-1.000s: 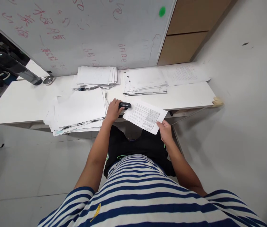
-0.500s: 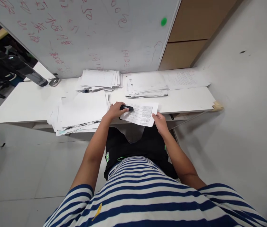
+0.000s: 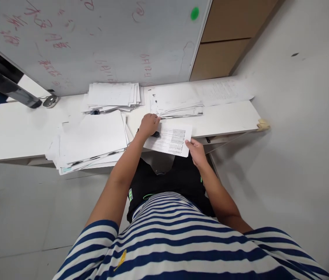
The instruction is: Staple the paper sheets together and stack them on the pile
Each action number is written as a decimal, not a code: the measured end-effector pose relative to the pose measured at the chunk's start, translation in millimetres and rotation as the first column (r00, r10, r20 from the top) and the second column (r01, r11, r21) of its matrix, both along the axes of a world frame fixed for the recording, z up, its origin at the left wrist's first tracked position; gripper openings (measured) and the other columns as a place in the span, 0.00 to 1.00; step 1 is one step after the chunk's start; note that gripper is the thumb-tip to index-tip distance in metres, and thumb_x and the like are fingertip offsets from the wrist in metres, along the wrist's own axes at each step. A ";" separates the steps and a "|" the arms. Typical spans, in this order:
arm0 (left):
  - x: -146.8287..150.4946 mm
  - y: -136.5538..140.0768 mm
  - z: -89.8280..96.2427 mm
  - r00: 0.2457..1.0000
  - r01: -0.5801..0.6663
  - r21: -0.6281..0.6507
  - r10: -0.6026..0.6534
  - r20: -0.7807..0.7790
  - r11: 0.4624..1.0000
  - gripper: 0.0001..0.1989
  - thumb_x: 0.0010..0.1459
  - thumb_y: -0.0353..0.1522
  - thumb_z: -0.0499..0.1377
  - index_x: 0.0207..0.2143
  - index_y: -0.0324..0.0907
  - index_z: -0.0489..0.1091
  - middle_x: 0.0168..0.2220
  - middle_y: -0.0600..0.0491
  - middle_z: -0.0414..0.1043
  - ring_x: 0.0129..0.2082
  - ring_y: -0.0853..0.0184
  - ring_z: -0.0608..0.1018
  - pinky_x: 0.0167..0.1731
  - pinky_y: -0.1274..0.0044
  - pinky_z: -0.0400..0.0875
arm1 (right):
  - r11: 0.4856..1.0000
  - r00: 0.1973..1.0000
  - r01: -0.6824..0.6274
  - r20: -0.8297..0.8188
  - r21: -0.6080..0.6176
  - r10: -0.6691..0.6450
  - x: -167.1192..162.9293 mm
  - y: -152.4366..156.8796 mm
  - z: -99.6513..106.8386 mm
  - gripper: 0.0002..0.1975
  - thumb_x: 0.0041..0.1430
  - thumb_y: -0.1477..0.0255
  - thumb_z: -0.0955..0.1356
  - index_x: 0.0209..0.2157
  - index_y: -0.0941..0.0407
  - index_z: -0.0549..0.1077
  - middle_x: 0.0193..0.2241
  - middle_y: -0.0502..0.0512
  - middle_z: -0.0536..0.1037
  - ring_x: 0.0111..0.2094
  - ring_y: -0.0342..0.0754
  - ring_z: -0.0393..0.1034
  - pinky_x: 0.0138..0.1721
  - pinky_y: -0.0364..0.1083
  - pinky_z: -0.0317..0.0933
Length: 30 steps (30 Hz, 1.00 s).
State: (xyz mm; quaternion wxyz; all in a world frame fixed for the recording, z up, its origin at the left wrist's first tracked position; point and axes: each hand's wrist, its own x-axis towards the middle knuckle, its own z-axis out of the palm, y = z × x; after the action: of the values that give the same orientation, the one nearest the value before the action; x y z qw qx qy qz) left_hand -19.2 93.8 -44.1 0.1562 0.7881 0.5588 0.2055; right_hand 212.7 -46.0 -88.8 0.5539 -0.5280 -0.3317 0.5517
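A printed sheet of paper point(image 3: 168, 140) lies over the front edge of the white table, tilted slightly. My right hand point(image 3: 197, 152) pinches its right edge between thumb and fingers. At the sheet's left end is a black stapler point(image 3: 156, 134), mostly covered by my left hand point(image 3: 149, 125). That hand is bent over the stapler from above, its fingertips near the back paper stack; the exact hold of its fingers is partly hidden. Just behind the sheet rests a stack of papers point(image 3: 177, 103).
Left of my hands a large paper pile point(image 3: 94, 136) overhangs the table's front edge. Another paper stack point(image 3: 112, 94) stands against the whiteboard point(image 3: 117, 35). A computer mouse point(image 3: 50, 101) and a dark bottle point(image 3: 21, 93) are at the far left. A wall point(image 3: 298, 136) borders the right.
My left hand has shifted up and over the stapler, covering more of it. The right hand keeps its pinch on the sheet. The view has turned slightly.
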 end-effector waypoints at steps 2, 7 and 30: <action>1.3 -0.6 -6.7 0.999 0.034 0.038 -0.034 -0.018 0.999 0.17 0.69 0.38 0.45 0.46 0.41 0.71 0.49 0.42 0.73 0.56 0.53 0.70 0.62 0.59 0.60 | 1.000 1.000 0.001 -0.013 -0.005 -0.001 -0.8 -3.1 -0.2 0.22 0.50 0.56 0.75 0.42 0.56 0.80 0.38 0.54 0.84 0.40 0.53 0.79 0.49 0.55 0.70; 7.6 -5.9 -15.4 0.999 0.028 0.084 -0.027 -0.022 0.996 0.16 0.68 0.34 0.45 0.50 0.42 0.69 0.54 0.41 0.69 0.68 0.51 0.56 0.68 0.52 0.44 | 0.998 0.999 0.053 -0.007 0.024 -0.053 -9.8 -12.1 -4.9 0.21 0.52 0.57 0.74 0.44 0.55 0.79 0.42 0.54 0.83 0.46 0.53 0.77 0.51 0.53 0.69; -40.6 -51.5 -23.7 0.917 -0.213 -0.023 0.207 0.342 0.977 0.22 0.70 0.48 0.41 0.38 0.47 0.69 0.39 0.50 0.77 0.42 0.64 0.78 0.43 0.71 0.72 | 0.996 0.980 0.055 0.196 -0.077 -0.039 2.1 -25.7 -9.4 0.20 0.49 0.56 0.73 0.36 0.59 0.78 0.27 0.52 0.81 0.23 0.45 0.70 0.27 0.46 0.63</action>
State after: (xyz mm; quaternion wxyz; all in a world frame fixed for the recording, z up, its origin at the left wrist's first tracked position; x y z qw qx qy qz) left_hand -59.8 42.3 -67.8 0.2221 0.6771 0.6029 0.3589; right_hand 214.8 -71.7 -98.1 0.5097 -0.6093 -0.3486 0.4974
